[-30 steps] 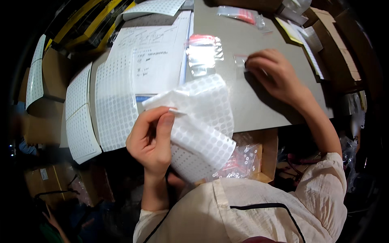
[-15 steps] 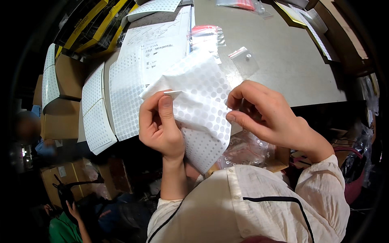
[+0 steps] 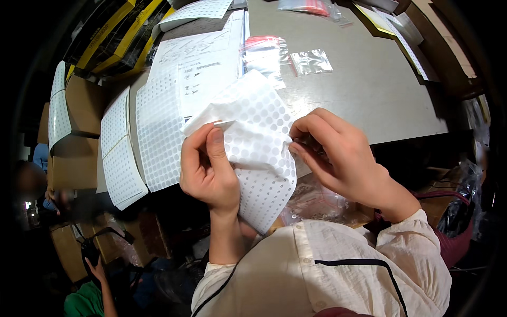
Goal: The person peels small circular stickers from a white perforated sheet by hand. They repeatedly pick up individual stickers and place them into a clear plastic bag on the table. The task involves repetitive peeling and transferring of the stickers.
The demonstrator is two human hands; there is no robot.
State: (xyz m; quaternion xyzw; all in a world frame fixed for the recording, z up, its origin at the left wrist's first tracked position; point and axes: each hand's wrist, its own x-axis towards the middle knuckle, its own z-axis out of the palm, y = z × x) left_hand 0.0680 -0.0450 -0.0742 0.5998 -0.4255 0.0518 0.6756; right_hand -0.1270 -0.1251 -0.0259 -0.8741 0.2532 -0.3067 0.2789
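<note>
In front of my body is a white sheet of round stickers (image 3: 259, 150), bent and creased, with rows of pale grey dots and smaller printed marks on its lower part. My left hand (image 3: 208, 164) is closed on the sheet's left side, a folded white edge pinched between thumb and fingers. At the right edge, the thumb and fingertips of my right hand (image 3: 335, 158) pinch together against the sheet; any single sticker there is too small to make out. Beyond the sheet, a small clear zip bag (image 3: 312, 62) lies on the grey table (image 3: 354, 90).
Red-topped zip bags (image 3: 262, 55) lie beside written papers (image 3: 198, 68). More dotted sheets (image 3: 158, 132) hang over the table's left edge. Below my right hand sits a box with clear bags (image 3: 317, 203). Cardboard boxes (image 3: 79, 153) stand left. Another person's arm (image 3: 100, 280) shows lower left.
The single zip bag has gone from slanting close behind the sheet to lying flat farther back. My hands keep their pinch on the sheet. The whole view has shifted slightly.
</note>
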